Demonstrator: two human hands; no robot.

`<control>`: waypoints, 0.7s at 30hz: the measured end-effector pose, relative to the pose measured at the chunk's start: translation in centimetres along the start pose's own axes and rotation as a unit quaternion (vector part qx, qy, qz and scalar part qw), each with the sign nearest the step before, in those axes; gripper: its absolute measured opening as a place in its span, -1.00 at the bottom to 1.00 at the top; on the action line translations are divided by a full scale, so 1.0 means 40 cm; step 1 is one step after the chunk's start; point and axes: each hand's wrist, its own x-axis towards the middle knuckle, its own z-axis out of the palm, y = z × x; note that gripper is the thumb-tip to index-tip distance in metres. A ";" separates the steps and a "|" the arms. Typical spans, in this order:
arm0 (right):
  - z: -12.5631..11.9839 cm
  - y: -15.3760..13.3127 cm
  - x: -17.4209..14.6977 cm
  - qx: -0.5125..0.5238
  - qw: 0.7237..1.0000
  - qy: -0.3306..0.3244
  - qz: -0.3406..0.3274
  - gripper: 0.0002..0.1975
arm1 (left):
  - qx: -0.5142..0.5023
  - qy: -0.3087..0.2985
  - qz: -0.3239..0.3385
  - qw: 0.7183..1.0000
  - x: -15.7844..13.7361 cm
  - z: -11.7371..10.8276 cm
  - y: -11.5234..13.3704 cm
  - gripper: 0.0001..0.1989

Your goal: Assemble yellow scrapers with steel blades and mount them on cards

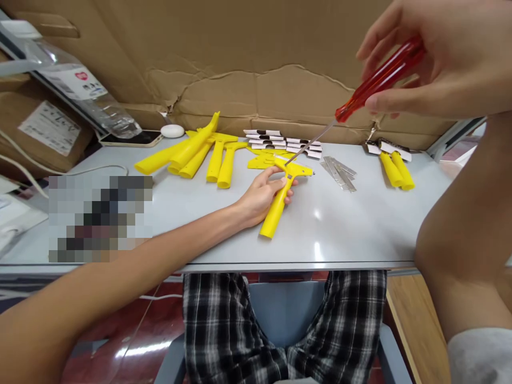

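My left hand (264, 194) is closed around a yellow scraper (277, 209) near its head, with the hollow handle pointing toward me. In my right hand (448, 69) is a screwdriver (386, 77) with a clear red handle, held tilted. Its thin metal shaft runs down to the left, and the tip meets the scraper's head. Whether it sits in a screw is too small to tell. Just behind the held scraper lie flat yellow pieces (262, 160). Loose metal blades (340, 173) are fanned out on the table to the right.
Several yellow handles (196, 149) lie at the back left. White-and-black packets (266, 140) stand in stacks behind my left hand. Two finished-looking yellow handles (396, 169) rest at the right. A plastic bottle (86, 82) leans over a phone (132, 138) at the left. Cardboard (248, 42) walls the back.
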 end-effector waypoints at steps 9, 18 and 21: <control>0.012 -0.106 -0.018 -0.058 0.998 0.001 0.032 -0.75 | 0.015 0.016 0.001 1.000 0.001 0.004 0.003 -0.75; 0.008 -0.076 -0.012 -0.031 0.999 -0.013 0.009 -0.54 | 0.007 0.012 0.004 1.000 0.007 -0.006 -0.005 -0.67; 0.006 -0.056 -0.013 -0.022 0.999 -0.015 -0.031 -0.54 | 0.001 0.007 0.000 1.000 0.003 0.000 -0.002 -0.69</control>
